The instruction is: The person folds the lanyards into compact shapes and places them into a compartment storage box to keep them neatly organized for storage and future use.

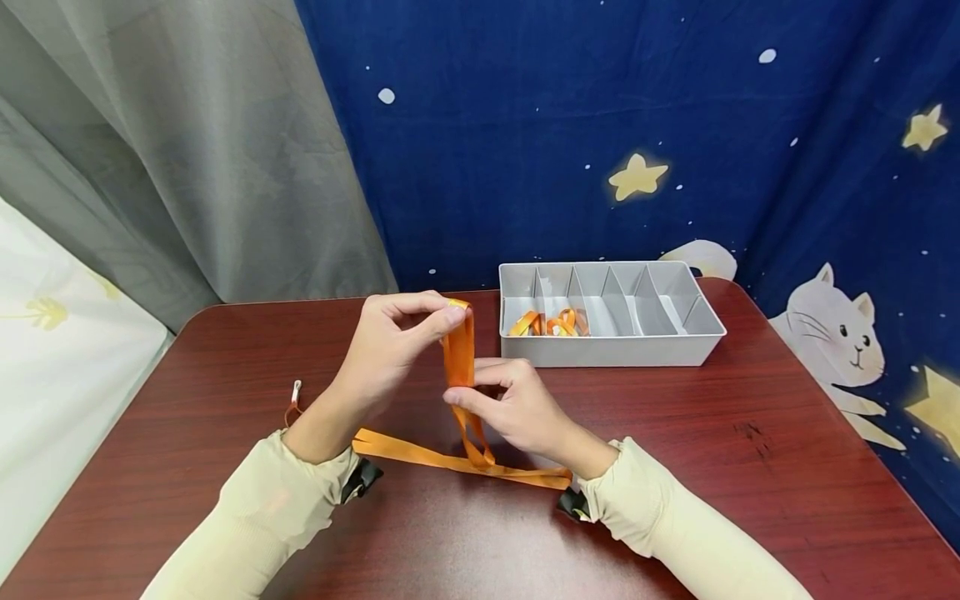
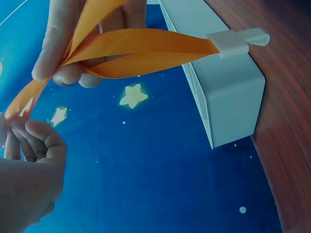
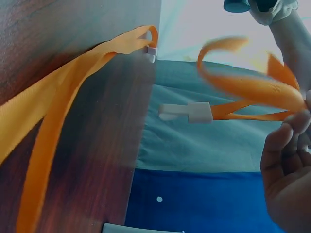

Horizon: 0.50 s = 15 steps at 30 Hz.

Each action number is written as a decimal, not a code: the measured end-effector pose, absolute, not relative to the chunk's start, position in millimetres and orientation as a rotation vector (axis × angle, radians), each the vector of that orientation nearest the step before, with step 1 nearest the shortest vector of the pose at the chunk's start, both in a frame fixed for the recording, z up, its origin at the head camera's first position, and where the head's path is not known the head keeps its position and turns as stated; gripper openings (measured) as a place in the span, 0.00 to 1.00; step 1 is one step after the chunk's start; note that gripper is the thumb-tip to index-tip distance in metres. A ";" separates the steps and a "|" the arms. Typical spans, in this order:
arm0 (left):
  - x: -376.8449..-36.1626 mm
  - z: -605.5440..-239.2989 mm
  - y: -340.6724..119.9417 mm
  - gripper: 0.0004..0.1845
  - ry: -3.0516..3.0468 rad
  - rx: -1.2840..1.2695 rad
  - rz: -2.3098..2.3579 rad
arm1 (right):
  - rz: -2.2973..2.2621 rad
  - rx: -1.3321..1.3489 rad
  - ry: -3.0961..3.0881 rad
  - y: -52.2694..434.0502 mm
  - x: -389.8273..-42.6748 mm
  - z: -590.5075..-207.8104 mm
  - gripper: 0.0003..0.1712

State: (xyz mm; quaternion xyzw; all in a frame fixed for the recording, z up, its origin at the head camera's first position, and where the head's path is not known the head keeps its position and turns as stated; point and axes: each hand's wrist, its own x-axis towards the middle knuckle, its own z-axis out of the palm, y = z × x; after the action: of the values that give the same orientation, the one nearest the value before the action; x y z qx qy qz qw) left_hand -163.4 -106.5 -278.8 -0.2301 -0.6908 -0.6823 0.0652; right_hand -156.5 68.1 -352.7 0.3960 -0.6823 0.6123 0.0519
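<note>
"While the 2 hands are raised over the table, what are they gripping?"

"Both are on a glossy, flat orange ribbon strap, folded into long loops and held above the tabletop; the left hand pinches its top fold between thumb and fingers; the right hand has its thumb and fingers closed on it lower down."

"Does it carry any fittings?"

"Yes; a white rectangular buckle sits at its end in the right wrist view; the lower loops hang down to a flat orange band stretched across the dark reddish-brown wood-grain table; I can't tell whether they touch; near the left forearm lies a small pale clip."

"And the container?"

"A long, light-grey plastic box with thin upright dividers; it stands near the table's far edge, beyond the right hand; its leftmost compartment holds a yellow-orange ribbon coil; the next holds a looped orange bundle with a white part showing; the box's front wall hides the bottom of each; behind it hangs a deep-blue curtain printed with stars."
</note>
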 end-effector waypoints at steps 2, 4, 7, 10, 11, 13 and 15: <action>-164.0 -279.4 -107.2 0.05 -2.081 -0.655 -2.063 | 1.840 1.191 -2.069 68.3 -156.9 -352.9 0.08; -164.9 -280.6 -108.3 0.06 -2.069 -0.618 -2.076 | 1.799 1.172 -2.067 69.0 -156.7 -352.4 0.10; -167.3 -282.9 -110.2 0.08 -2.046 -0.565 -2.099 | 1.764 1.153 -2.052 70.5 -156.0 -350.9 0.11; -169.1 -284.8 -111.9 0.09 -2.030 -0.539 -2.104 | 1.771 1.159 -2.031 72.0 -155.5 -348.9 0.11; -169.5 -285.4 -112.4 0.10 -2.030 -0.536 -2.099 | 1.780 1.163 -2.026 72.5 -155.3 -348.3 0.11; -169.6 -286.0 -113.2 0.11 -2.034 -0.536 -2.084 | 1.790 1.169 -2.021 73.1 -155.4 -348.3 0.11; -169.8 -286.4 -113.7 0.12 -2.041 -0.538 -2.069 | 1.800 1.173 -2.015 73.5 -155.5 -348.3 0.11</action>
State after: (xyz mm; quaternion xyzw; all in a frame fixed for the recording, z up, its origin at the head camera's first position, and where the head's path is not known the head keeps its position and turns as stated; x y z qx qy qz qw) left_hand -169.8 -113.7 -286.4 -0.1812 -0.6875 -0.6971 0.0928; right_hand -155.5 73.5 -348.3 0.3962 -0.6809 0.6081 0.0981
